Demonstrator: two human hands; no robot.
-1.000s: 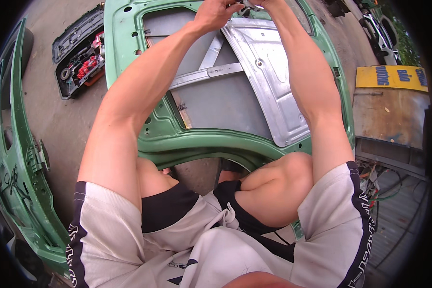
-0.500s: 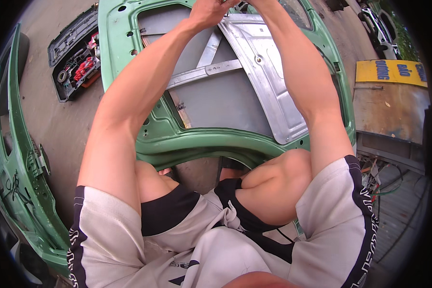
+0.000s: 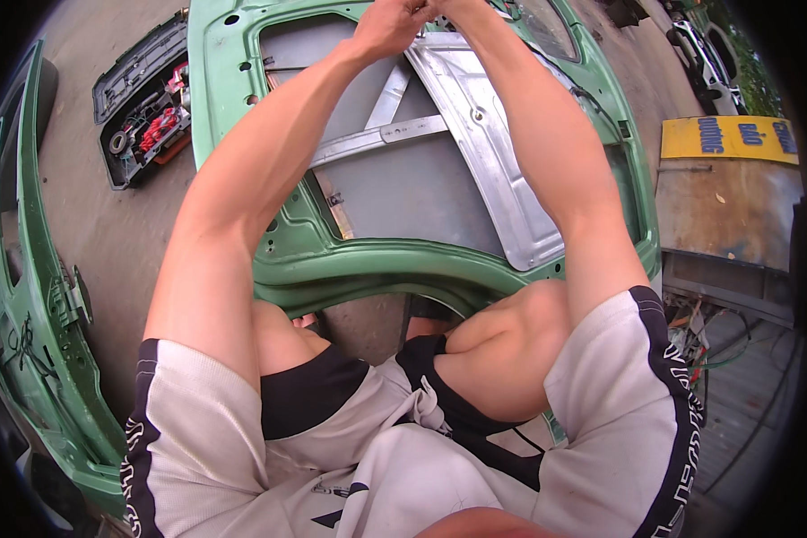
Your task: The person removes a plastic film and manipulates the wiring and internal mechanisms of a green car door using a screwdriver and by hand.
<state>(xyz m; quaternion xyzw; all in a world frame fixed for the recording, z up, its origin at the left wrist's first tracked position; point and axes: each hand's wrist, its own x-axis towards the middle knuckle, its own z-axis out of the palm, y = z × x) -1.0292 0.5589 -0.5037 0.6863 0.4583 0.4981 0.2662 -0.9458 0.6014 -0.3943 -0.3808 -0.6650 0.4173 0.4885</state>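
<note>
Both forearms reach to the top edge of the view, over a green vehicle door (image 3: pixel 394 269) lying flat before my knees. My left hand (image 3: pixel 388 29) has its fingers curled in at the upper end of a ribbed silver metal panel (image 3: pixel 475 152); what it grips is hidden. My right hand (image 3: pixel 444 9) meets it there, cut off by the frame, its fingers mostly out of sight. Left of the silver panel, metal braces (image 3: pixel 394 130) cross a grey inner sheet (image 3: pixel 412 193) within the door's opening.
An open tool case (image 3: pixel 143 125) with red items lies on the ground at upper left. Another green door (image 3: pixel 40 296) stands along the left. On the right are a yellow board (image 3: pixel 726 134), a rusty metal sheet (image 3: pixel 726 215) and tangled cables (image 3: pixel 708 341). A white vehicle (image 3: pixel 699 58) is farther back.
Both hands and forearms have shifted a little leftward since a second ago and stay together at the top of the door. The silver panel looks unmoved on it.
</note>
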